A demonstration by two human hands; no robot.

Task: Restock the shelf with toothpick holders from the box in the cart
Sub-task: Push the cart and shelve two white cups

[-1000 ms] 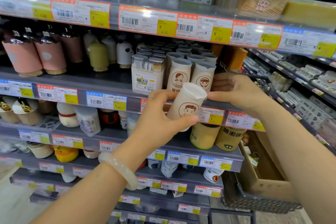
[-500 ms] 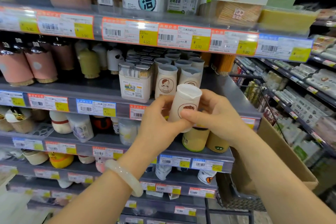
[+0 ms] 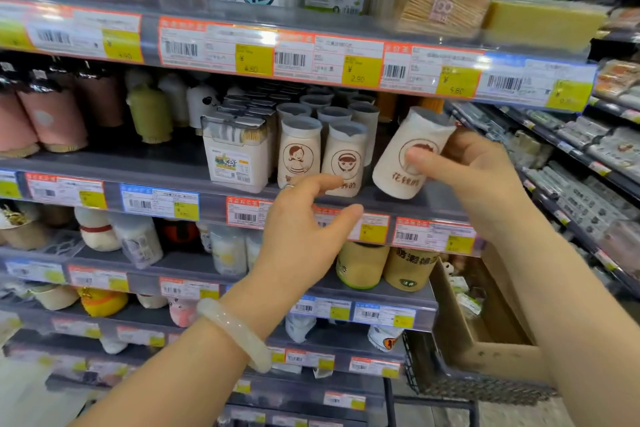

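From the head view, the right hand [image 3: 479,180] grips a cream toothpick holder [image 3: 408,158], tilted, at the front edge of the shelf [image 3: 440,199], just right of the standing holders [image 3: 320,154]. The left hand [image 3: 304,236] hangs loosely spread below them, holding nothing. Bare shelf lies behind the tilted holder; the box [image 3: 485,347] sits lower right.

The holder [image 3: 408,156] is looking matt cream, smooth like plastic; the shelf [image 3: 214,203] edge is shining grey under glossy paper tags; the near-right box [image 3: 485,333] is showing rough brown cardboard.
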